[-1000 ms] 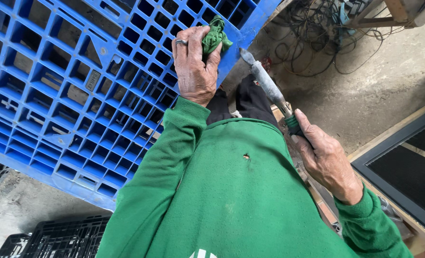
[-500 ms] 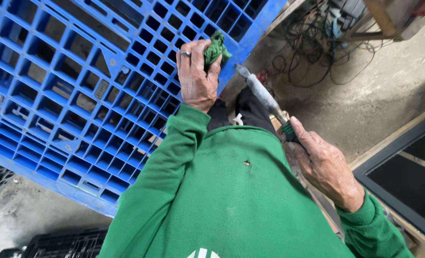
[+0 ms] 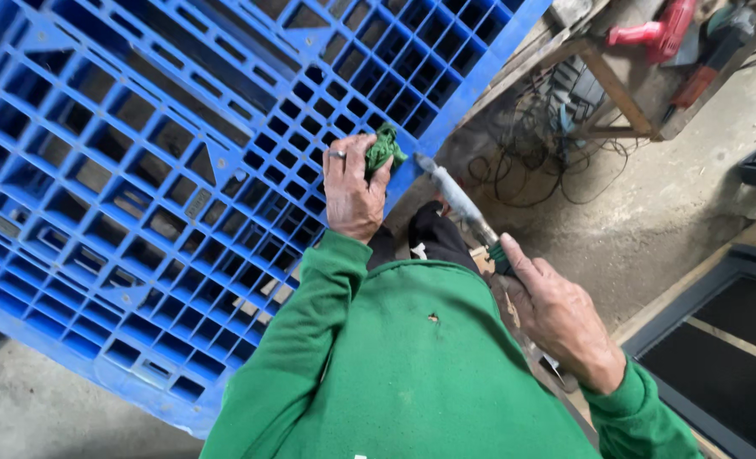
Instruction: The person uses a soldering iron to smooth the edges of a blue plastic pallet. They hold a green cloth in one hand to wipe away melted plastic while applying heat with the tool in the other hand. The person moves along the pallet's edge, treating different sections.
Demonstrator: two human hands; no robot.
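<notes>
Left fingers (image 3: 341, 170) clenched round a small green lump (image 3: 385, 146), pressed against the right edge of the blue pallet (image 3: 140, 195), about halfway up that edge. Ring on one finger. Can't tell what the lump is: rag or plastic scrap, too crumpled.

Right hand (image 3: 560, 319) wrapped tight on the green grip of a long metal tool (image 3: 463, 204). The shaft runs up and left from the fist, and the tip sits just beside the lump, near the same pallet edge. Contact between tip and lump or pallet: can't tell from this view.

Changes over the last second:
- Lump is lower in view and slightly more tucked into the fist; a second ago it stuck up higher past the fingertips.
- Tool tip has closed in toward the lump. It was clearly apart before, near now.
- Head camera has swung, so a wooden bench (image 3: 603, 93) with a red power tool (image 3: 650, 30) and tangled cables (image 3: 539, 140) now shows top right.

My read: both hands are converging on one spot on the pallet's right edge, so the work is on that spot, with lump and tip together.

Green sweatshirt (image 3: 412, 374) fills the bottom. Concrete floor (image 3: 684, 204) to the right, and a dark framed panel (image 3: 718, 340) at bottom right, well apart from the hands.
</notes>
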